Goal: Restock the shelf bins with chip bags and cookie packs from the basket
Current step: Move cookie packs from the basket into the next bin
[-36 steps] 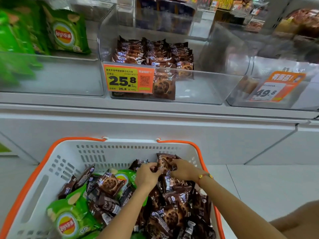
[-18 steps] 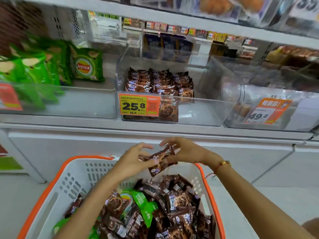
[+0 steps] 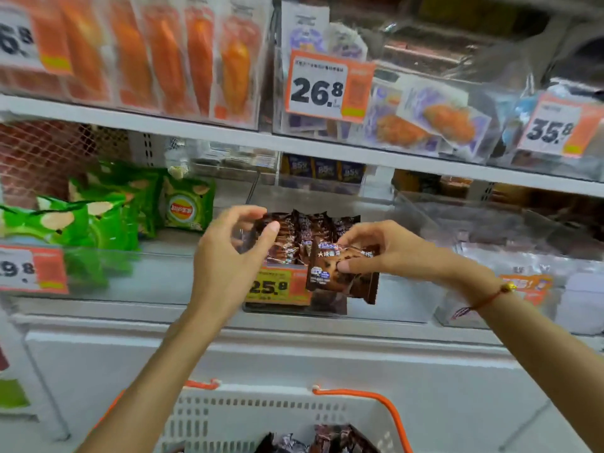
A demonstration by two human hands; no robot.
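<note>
My right hand (image 3: 385, 253) pinches a brown cookie pack (image 3: 333, 273) in front of the clear middle bin (image 3: 408, 299), just above its yellow 25.8 price tag (image 3: 271, 286). More brown cookie packs (image 3: 304, 233) stand in rows inside that bin. My left hand (image 3: 228, 253) hovers at the bin's left front, fingers loosely curled, holding nothing. Green chip bags (image 3: 108, 217) fill the bin to the left. The white basket with an orange rim (image 3: 281, 416) sits low in the middle, with a few cookie packs (image 3: 327, 441) showing inside.
An upper shelf (image 3: 294, 145) holds bins of orange and purple packaged goods with price tags 26.8 (image 3: 318, 89) and 35.8 (image 3: 552, 129). A clear bin (image 3: 523, 282) at the right holds pale packs. A white shelf base (image 3: 294, 358) runs below the bins.
Both hands rose from the basket to the cookie bin. The left hand has let go of the cookie pack; the right hand alone now holds it. The view tilted up.
</note>
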